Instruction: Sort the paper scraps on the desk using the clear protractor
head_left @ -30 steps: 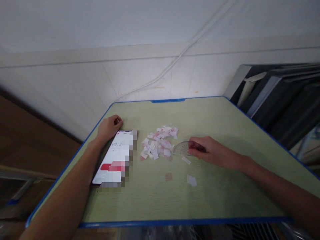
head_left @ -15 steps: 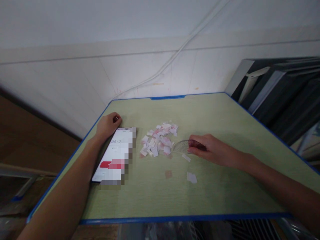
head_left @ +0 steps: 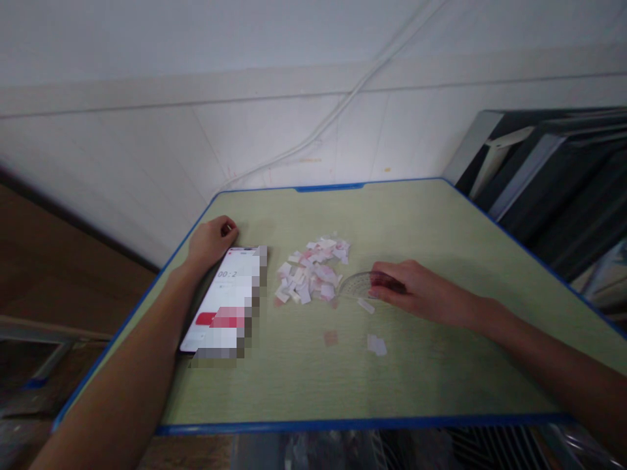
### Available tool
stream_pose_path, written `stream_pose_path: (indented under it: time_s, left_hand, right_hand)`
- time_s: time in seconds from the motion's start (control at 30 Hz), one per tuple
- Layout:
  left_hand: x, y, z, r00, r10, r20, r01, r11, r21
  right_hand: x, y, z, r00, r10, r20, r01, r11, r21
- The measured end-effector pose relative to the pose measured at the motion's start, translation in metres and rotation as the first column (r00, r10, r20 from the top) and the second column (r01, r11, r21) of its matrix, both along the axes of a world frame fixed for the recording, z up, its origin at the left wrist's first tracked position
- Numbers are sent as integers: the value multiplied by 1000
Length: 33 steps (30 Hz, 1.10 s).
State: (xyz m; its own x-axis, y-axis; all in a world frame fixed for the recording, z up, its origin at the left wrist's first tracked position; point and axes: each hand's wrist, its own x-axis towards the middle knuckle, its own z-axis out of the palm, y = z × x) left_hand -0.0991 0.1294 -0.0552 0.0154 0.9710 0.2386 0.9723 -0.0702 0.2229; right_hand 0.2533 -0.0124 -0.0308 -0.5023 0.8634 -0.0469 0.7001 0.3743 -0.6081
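My right hand [head_left: 404, 284] pinches a clear plastic protractor [head_left: 358, 284] by one end. The protractor's free end reaches the right side of a heap of small white and pinkish paper scraps [head_left: 308, 274]. Just below it lies a loose white strip [head_left: 366, 305]. Nearer to me are a pinkish scrap [head_left: 331, 337] and some white scraps [head_left: 377, 344]. On the left, my left hand [head_left: 213, 236] rests on the table with curled fingers, and I see nothing held in them. It lies by the top corner of a phone [head_left: 220, 297] with a lit timer screen, partly blurred out.
The greenish table [head_left: 274, 385] has a blue rim and stands against a white wall [head_left: 274, 130] with a cable [head_left: 337, 114] running across it. Dark flat panels or frames [head_left: 553, 176] lean at the right. A brown wooden piece [head_left: 63, 254] stands at the left.
The view has shifted very slightly. Both hands, the protractor, the phone and the paper scraps keep practically the same places on the table.
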Motion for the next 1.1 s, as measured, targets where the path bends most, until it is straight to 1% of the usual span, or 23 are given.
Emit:
stream_pose_path:
  time_s: [0.37, 0.57, 0.67, 0.73, 0.8, 0.87, 0.97, 1.1]
  left_hand:
    - [0, 0, -1, 1000, -4, 5, 4, 1000, 10]
    - [1, -1, 0, 1000, 8, 2, -8, 1000, -5]
    - [1, 0, 0, 1000, 14, 4, -14, 1000, -10]
    - [1, 0, 0, 1000, 15, 3, -15, 1000, -12]
    - [1, 0, 1, 1000, 14, 1, -14, 1000, -13]
    - [2, 0, 1, 1000, 11, -2, -11, 1000, -13]
    - [2, -1, 1, 1000, 4, -9, -4, 1000, -14]
    - [2, 0, 0, 1000, 1, -9, -1, 1000, -7]
  right_hand:
    - [1, 1, -3, 1000, 7, -5, -7, 1000, 6]
    - [1, 1, -2, 999, 17, -32, -17, 1000, 3]
    - [0, 2, -2, 996, 1, -88, -5, 999, -41]
    - [0, 3, -3, 988, -30, -149, 13, 993, -114]
    - [1, 5, -5, 976, -74, -205, 31, 978, -207]
    - [2, 7, -7, 962, -121, -245, 53, 962, -268]
    - [3, 10, -10, 940, -174, -292, 98, 961, -260]
    - [1, 11, -8, 920, -211, -331, 135, 962, -236]
